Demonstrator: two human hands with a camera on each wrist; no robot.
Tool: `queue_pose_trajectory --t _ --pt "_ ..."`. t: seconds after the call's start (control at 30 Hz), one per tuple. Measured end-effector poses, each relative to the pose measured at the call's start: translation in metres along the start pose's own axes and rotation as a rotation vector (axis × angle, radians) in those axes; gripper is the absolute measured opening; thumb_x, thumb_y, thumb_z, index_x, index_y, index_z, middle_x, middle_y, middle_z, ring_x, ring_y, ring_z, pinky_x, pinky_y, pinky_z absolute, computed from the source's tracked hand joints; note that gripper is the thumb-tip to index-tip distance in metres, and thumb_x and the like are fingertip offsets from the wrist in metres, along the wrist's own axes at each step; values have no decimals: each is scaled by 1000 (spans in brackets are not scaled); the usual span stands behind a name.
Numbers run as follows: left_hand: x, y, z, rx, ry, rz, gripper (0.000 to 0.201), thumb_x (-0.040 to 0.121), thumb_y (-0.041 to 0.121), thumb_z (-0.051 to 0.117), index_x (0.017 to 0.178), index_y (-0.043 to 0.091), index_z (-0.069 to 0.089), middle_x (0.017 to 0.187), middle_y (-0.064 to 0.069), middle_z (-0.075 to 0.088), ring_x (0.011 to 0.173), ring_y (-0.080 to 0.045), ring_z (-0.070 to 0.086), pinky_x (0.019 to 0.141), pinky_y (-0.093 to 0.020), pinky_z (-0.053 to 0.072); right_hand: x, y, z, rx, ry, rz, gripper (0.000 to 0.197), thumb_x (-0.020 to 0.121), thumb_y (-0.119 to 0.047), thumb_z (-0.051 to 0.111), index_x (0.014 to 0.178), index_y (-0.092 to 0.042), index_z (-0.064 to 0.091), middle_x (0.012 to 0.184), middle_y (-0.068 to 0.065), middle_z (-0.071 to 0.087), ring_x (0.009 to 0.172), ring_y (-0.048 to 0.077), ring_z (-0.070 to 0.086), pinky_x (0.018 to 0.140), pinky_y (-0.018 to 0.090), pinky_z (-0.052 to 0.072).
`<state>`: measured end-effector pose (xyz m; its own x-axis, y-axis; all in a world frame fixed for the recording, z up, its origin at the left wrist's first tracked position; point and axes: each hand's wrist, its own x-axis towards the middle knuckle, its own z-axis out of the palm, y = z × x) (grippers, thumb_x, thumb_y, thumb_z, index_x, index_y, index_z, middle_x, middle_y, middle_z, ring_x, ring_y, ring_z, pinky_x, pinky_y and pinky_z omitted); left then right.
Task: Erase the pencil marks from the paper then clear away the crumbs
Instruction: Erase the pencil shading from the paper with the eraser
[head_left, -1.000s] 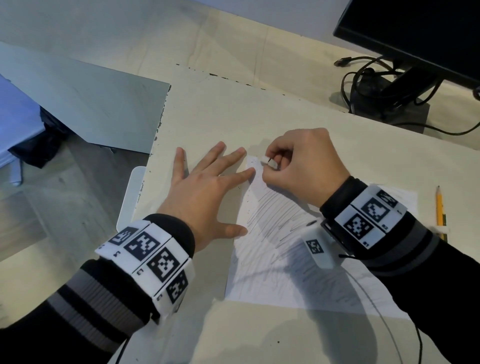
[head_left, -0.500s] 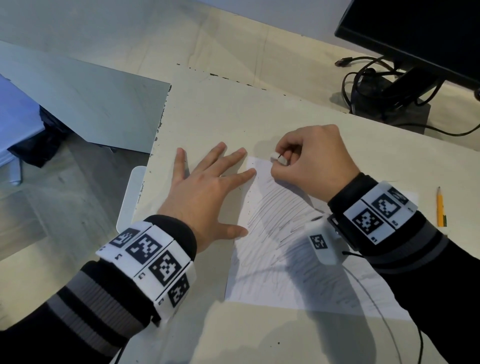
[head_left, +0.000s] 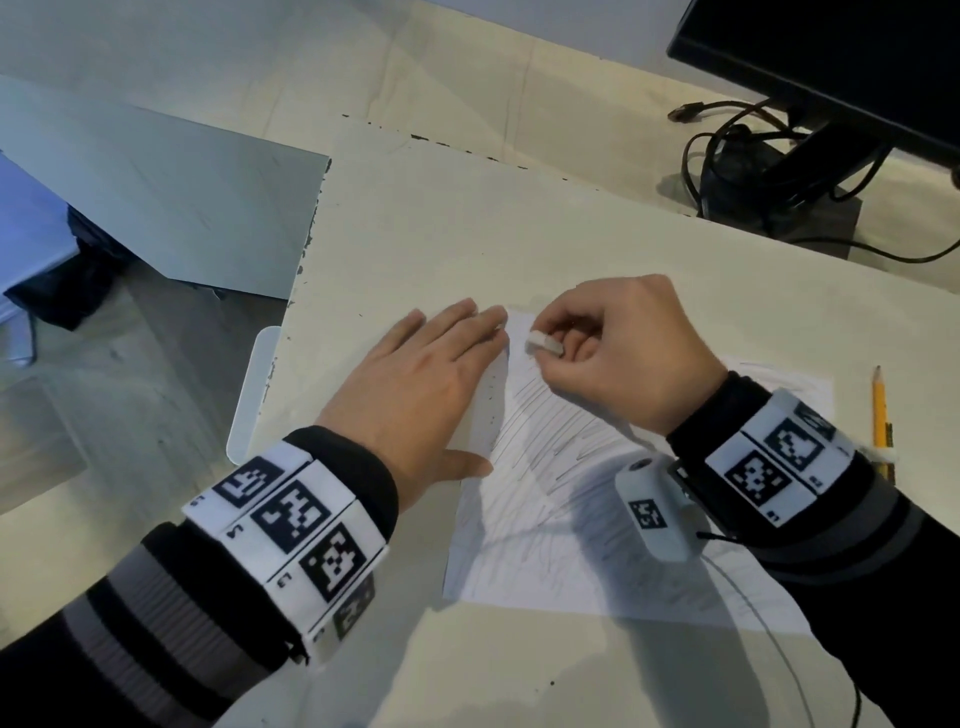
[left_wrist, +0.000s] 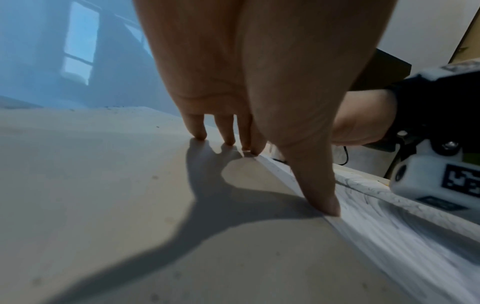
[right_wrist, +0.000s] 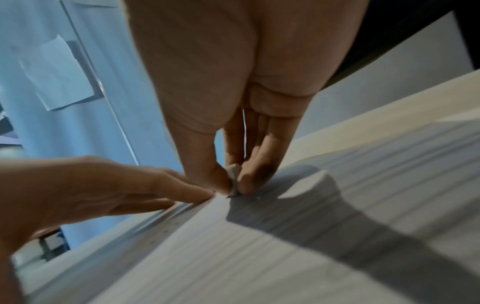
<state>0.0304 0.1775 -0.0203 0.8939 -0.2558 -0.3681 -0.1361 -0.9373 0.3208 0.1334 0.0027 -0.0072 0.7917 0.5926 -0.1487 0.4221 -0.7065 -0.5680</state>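
The paper (head_left: 545, 519) lies flat on the counter (head_left: 519, 223), its long axis running from near to far with a slight lean to the left, and its pencil marks (head_left: 550, 452) slanting across it. The right hand (head_left: 618, 348) pinches a small white eraser (head_left: 544, 343) between thumb and curled fingers at the sheet's far left corner; only one end of the eraser shows past the fingertips, and in the right wrist view it (right_wrist: 233, 179) meets the sheet at its lower tip. The left hand (head_left: 415, 384) lies flat with straight fingers just left of the paper, index fingertip and thumb pressing on its left edge (left_wrist: 324, 205). The right forearm and wrist camera cover the sheet's right part, so that edge is mostly hidden. Dark specks dot the left margin; whether they are crumbs is unclear. A yellow pencil (head_left: 879, 410) lies right of the sheet, pointing far. Bare counter stretches beyond the sheet towards a monitor (head_left: 831, 62); the counter's left edge is close to the left hand.
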Motion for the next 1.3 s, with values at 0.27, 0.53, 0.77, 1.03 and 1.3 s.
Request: queue_pose_trajectory --t 0.27,0.53,0.77,1.03,1.3 --pt "4 4 -3 -6 -12 -9 106 83 61 65 156 28 -4 163 10 -9 151 -13 -10 122 -35 -1 5 7 -3 -98 8 -94 16 70 -10 72 80 -20 79 75 -9 69 64 6 61 64 25 53" --pt "5 4 -1 -29 -4 -18 106 82 61 67 157 29 -1 164 10 -6 151 -14 -8 124 -37 3 2 7 -6 -83 -28 -88 17 68 -11 71 79 -20 79 74 -9 69 63 7 62 64 26 54" --pt "5 3 1 -58 8 -24 107 81 59 69 157 30 0 163 10 -5 151 -13 -8 124 -38 3 -1 5 -4 -76 -70 -75 17 68 -13 70 81 -20 79 75 -8 69 65 8 62 65 27 53" --pt "5 2 4 -77 18 -20 109 78 60 71 157 30 2 163 11 -4 151 -12 -8 124 -39 4 -3 5 0 -52 -24 -74 17 69 -10 71 80 -20 79 74 -7 68 63 8 61 63 27 54" --pt "5 3 4 -100 28 -21 109 76 60 73 156 32 5 163 11 -1 151 -12 -6 124 -39 3 -7 9 -1 -58 6 -51 17 69 -9 72 79 -21 79 73 -8 68 62 7 60 64 27 54"
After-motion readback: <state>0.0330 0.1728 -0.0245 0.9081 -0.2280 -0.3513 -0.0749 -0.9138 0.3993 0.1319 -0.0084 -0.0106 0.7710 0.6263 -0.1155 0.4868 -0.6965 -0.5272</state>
